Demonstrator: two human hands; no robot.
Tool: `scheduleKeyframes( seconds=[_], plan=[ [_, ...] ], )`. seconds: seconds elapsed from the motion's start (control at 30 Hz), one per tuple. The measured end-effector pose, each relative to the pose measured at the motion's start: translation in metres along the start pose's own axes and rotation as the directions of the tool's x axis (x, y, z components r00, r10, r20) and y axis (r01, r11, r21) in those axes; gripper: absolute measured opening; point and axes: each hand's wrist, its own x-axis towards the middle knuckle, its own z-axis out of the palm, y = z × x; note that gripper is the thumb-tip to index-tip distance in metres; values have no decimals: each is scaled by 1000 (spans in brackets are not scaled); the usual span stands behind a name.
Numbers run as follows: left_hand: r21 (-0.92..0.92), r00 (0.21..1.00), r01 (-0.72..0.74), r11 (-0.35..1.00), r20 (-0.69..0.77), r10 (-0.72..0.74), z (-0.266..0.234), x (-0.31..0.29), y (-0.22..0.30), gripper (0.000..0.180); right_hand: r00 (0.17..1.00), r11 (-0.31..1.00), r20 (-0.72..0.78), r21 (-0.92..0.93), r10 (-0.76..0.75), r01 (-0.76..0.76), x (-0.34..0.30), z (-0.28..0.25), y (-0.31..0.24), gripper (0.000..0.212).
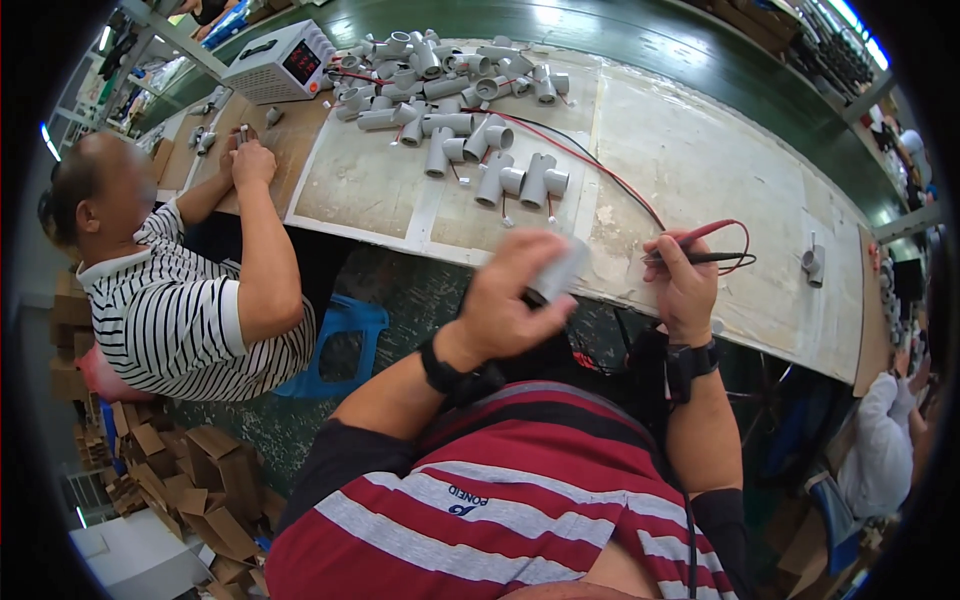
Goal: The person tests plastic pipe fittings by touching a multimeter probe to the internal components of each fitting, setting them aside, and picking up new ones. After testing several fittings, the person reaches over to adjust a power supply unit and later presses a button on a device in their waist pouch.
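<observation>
My left hand (505, 305), smeared by motion, is at the table's front edge with a grey pipe fitting (560, 270) between thumb and fingers. To its right, my right hand (688, 285) is closed on a pair of test probes, a red probe (698, 234) and a black probe (712, 257). Their tips lie near the fingertips, pointing left. Just beyond my left hand, two grey tee fittings (545, 182) with short wires and small white connectors stand side by side. Farther off lies a heap of similar grey fittings (425, 85).
A white power supply (280, 62) with a red display stands far left; red and black leads (590, 155) cross the worktable (720, 150). One fitting (812, 262) sits at right. A co-worker (190, 270) in a striped shirt works at left beside a blue stool (345, 345). Cardboard boxes (215, 480) fill the lower left.
</observation>
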Motion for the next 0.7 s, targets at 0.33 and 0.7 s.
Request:
scheduleKeyframes(
  seconds=[0.33,0.7],
  plan=[
    [514,756,640,571,-556,-346,-164,19,-195,35,996,972,37,-223,83,-73,3,2,-5,8],
    [382,895,-88,920,436,-96,13,166,61,53,951,946,202,-273,236,-177,7,-56,-27,12]
  ],
)
